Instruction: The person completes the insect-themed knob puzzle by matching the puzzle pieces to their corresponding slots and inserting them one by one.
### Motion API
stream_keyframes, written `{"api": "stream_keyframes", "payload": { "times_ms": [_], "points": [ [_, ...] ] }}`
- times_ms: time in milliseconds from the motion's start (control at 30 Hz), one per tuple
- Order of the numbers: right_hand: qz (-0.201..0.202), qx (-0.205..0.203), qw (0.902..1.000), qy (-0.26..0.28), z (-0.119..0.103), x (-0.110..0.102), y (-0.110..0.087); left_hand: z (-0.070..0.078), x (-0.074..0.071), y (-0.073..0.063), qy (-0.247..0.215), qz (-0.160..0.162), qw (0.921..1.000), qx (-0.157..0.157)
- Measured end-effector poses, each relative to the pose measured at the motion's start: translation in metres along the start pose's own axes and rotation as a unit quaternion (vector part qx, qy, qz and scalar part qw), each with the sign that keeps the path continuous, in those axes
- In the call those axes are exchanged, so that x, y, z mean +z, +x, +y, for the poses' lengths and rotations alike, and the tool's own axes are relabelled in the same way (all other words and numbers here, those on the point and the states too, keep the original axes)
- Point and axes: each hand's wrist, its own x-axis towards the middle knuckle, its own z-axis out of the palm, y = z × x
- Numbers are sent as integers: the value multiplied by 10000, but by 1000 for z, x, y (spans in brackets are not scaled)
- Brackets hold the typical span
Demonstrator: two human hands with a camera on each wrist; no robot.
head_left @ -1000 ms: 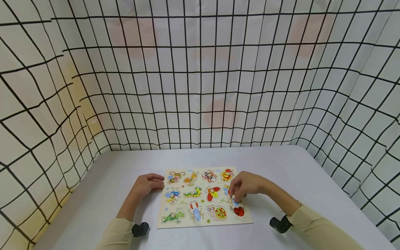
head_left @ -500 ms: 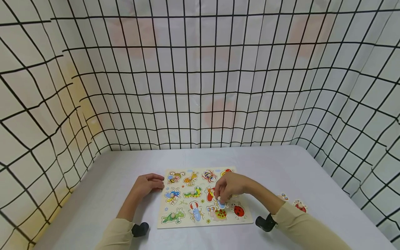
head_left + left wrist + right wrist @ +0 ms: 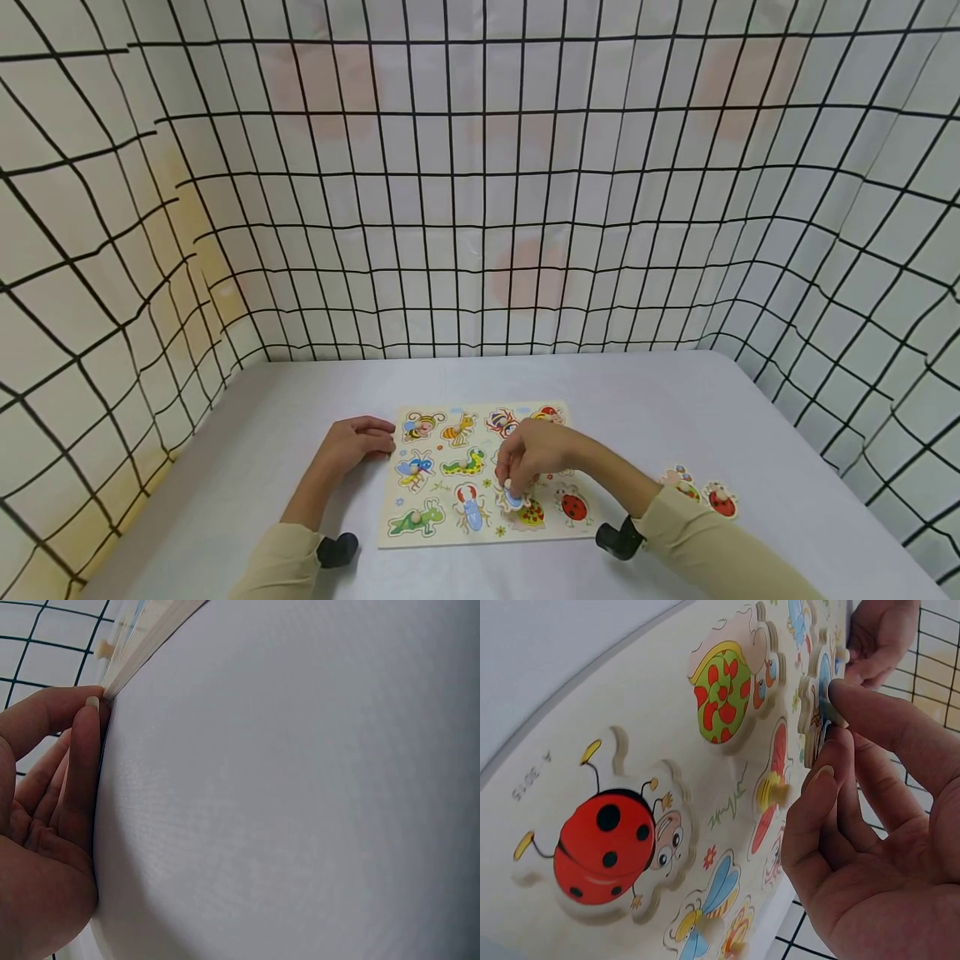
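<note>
The cream puzzle board [image 3: 438, 542], printed with insects, lies on the table. Thumb and fingers of my right hand [image 3: 538, 448] pinch a blue-bodied puzzle piece [image 3: 513, 500] by its knob. That piece is over the board, beside the snail recess [image 3: 531, 514]; in the right wrist view the piece [image 3: 811, 724] shows partly, its front hidden by the fingers. To its left is the blue stag beetle recess [image 3: 470, 510]. My left hand [image 3: 352, 444] rests on the table, its fingertips touching the board's left edge; the left wrist view shows thumb and a finger [image 3: 52, 712] at that edge.
Two loose puzzle pieces, a red ladybug [image 3: 721, 501] and one partly behind the sleeve [image 3: 681, 480], lie right of the board. Several knobbed pieces, such as the green grasshopper [image 3: 416, 518], sit in the board. A black grid net [image 3: 480, 225] surrounds the white table [image 3: 300, 392].
My right hand has moved left across the board with the pinched piece, from above the ladybug recess to near the snail recess. The left hand stays in place.
</note>
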Motion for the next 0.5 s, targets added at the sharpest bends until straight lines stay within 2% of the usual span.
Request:
{"api": "stream_keyframes", "payload": {
  "times_ms": [233,500],
  "points": [
    [-158,-132,9994,287,-6,6,6,0,0,1,-32,-5,10000,-19],
    [-119,-40,9997,202,-8,14,12,-1,0,2,-26,-8,10000,8]
  ]
}}
